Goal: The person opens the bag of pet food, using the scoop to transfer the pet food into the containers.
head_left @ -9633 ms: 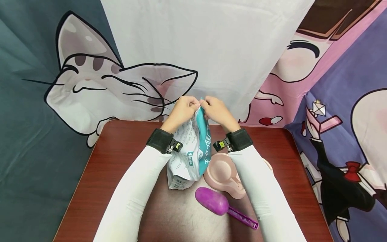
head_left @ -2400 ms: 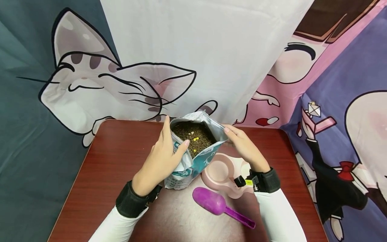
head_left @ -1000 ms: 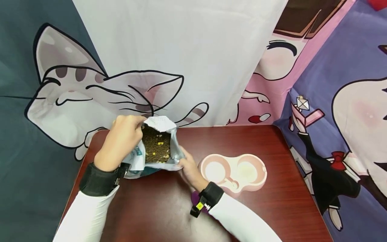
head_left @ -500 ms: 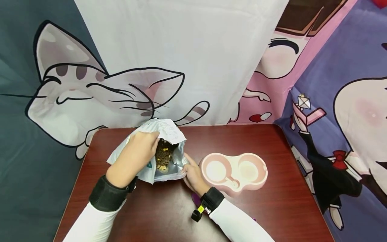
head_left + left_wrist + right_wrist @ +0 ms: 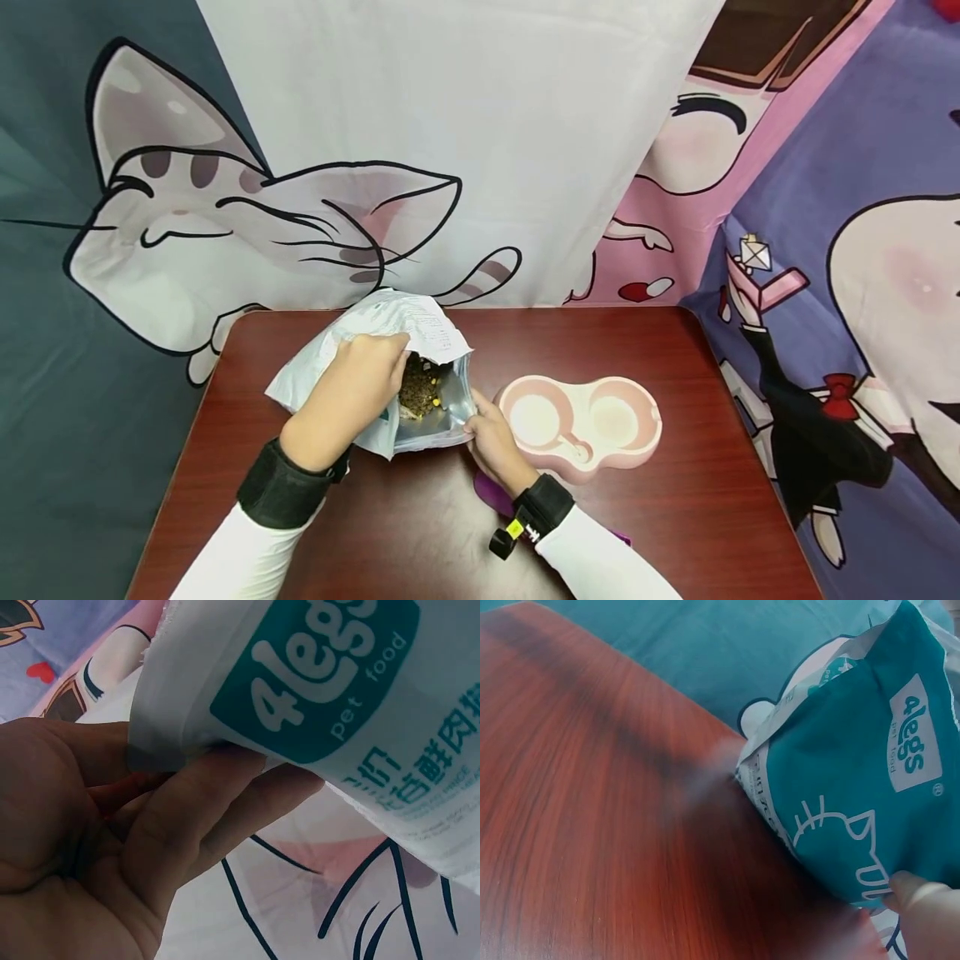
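Note:
A white and teal pet food bag (image 5: 420, 321) lies tilted on the table, its mouth towards the right and front. Brown kibble with yellow bits (image 5: 420, 392) shows inside, short of the silver lip. My left hand (image 5: 352, 387) pinches the upper rim; in the left wrist view the bag edge (image 5: 157, 727) sits between thumb and fingers. At the mouth's right corner, my right hand (image 5: 495, 437) grips the bag. Its thumb (image 5: 915, 889) presses the teal side in the right wrist view, while its other fingers are mostly hidden.
A pink double bowl (image 5: 573, 404) stands on the table just right of my right hand. Under my right forearm lies a purple scoop (image 5: 489, 493), largely covered. Patterned cloth (image 5: 525, 167) hangs behind the table's (image 5: 697, 433) back edge.
The bag was sealed at first, then stood open and upright in front. It moved left, and over the last second it tipped rightward and shifted slightly right, both hands holding it.

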The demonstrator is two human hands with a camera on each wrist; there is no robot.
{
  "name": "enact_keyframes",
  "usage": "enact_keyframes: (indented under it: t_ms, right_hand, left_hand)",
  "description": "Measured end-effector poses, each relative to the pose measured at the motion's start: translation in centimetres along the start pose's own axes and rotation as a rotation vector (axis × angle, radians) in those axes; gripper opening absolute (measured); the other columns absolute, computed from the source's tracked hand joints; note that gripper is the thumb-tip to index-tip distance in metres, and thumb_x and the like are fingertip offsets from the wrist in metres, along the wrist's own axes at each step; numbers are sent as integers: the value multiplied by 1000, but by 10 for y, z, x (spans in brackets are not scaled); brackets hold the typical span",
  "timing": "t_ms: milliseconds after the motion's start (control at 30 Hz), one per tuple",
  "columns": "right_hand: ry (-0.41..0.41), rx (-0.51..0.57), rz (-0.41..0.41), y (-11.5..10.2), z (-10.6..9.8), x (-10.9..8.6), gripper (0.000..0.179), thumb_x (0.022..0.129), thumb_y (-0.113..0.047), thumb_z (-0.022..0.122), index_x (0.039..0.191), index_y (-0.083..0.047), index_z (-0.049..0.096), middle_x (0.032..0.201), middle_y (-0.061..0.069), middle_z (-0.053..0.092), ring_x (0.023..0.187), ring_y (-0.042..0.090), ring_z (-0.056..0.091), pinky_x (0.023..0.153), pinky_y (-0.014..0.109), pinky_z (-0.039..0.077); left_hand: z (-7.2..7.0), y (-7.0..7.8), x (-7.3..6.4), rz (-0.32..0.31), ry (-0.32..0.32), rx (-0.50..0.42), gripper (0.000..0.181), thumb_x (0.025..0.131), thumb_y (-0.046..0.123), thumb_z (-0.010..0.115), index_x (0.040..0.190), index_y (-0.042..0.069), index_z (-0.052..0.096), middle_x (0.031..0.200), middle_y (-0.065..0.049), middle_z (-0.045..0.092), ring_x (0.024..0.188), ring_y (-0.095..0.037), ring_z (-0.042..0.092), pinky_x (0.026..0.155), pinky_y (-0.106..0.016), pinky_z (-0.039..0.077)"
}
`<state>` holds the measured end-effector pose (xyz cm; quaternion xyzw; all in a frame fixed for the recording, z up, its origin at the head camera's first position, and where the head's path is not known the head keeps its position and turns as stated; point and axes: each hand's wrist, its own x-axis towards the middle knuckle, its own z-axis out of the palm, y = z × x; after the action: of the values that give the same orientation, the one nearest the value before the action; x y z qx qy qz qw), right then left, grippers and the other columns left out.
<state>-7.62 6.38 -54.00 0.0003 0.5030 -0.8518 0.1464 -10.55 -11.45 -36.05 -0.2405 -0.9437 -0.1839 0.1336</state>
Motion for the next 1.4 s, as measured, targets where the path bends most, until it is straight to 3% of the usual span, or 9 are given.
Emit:
enact_keyframes:
  t_ms: [200, 367, 467, 600, 700, 867, 967, 1167, 1400]
  right_hand:
    - [16, -96, 1, -2, -5, 1, 73, 69, 23, 29, 141, 14, 38, 133, 42, 45, 110, 34, 52, 83, 19, 52]
    - [-21, -365, -22, -16, -13, -2, 59, 81, 14, 41, 139, 8, 45, 126, 35, 56, 102, 24, 57, 81, 18, 49]
    - [-91, -497, -58, -29, -24, -13, 49, 93, 4, 47, 142, 4, 43, 131, 31, 56, 111, 29, 59, 80, 22, 52]
    - [-161, -603, -176, -47, -42, -35, 43, 99, 1, 47, 142, 4, 42, 140, 29, 50, 123, 40, 52, 96, 37, 51]
    - [-132, -698, -254, -65, -51, -55, 41, 98, 6, 46, 139, 6, 45, 138, 30, 51, 122, 46, 51, 100, 51, 45]
    - [-42, -856, -343, -90, -63, -87, 41, 93, 14, 48, 135, 10, 48, 131, 31, 56, 115, 49, 54, 92, 63, 46]
    - [6, -929, -363, -99, -76, -100, 41, 92, 15, 49, 133, 11, 49, 129, 30, 58, 113, 48, 56, 89, 61, 48]
    - [75, -1038, -356, -105, -99, -117, 38, 96, 6, 51, 134, 6, 51, 129, 26, 59, 110, 42, 59, 87, 37, 56]
    - [81, -1274, -562, -86, -135, -123, 47, 86, 12, 60, 131, 0, 56, 126, 16, 63, 106, 28, 63, 84, 40, 56]
  left_hand:
    - [2, 1, -2, -1, -13, -31, 20, 89, 2, 60, 70, 5, 57, 51, -5, 50, 57, -32, 62, 54, -55, 49]
    - [-1, -4, 0, -16, 11, -45, 17, 91, 4, 59, 74, 4, 62, 53, -5, 52, 57, -28, 59, 53, -51, 50]
    - [-4, -9, 2, -20, 8, -50, 15, 93, 6, 58, 81, 2, 66, 59, -9, 59, 60, -30, 62, 55, -52, 51]
    - [-7, -12, 3, -29, 3, -60, 17, 94, 9, 58, 96, -2, 71, 76, -17, 71, 71, -34, 67, 62, -56, 53]
    - [-9, -13, 4, -42, -3, -68, 19, 94, 9, 58, 100, -2, 72, 82, -18, 73, 75, -35, 67, 65, -56, 54]
    - [-11, -15, 2, -61, -18, -71, 21, 94, 10, 58, 104, -2, 72, 91, -20, 74, 82, -37, 68, 70, -57, 54]
    - [-12, -16, 2, -67, -27, -69, 24, 94, 11, 57, 108, -2, 72, 98, -20, 74, 86, -37, 68, 74, -56, 55]
    - [-11, -17, 2, -69, -19, -75, 25, 95, 12, 57, 109, -1, 72, 101, -20, 74, 88, -37, 68, 75, -56, 54]
    - [-10, -21, 1, -67, -3, -87, 25, 95, 12, 57, 110, -1, 72, 103, -19, 74, 91, -36, 68, 79, -55, 54]
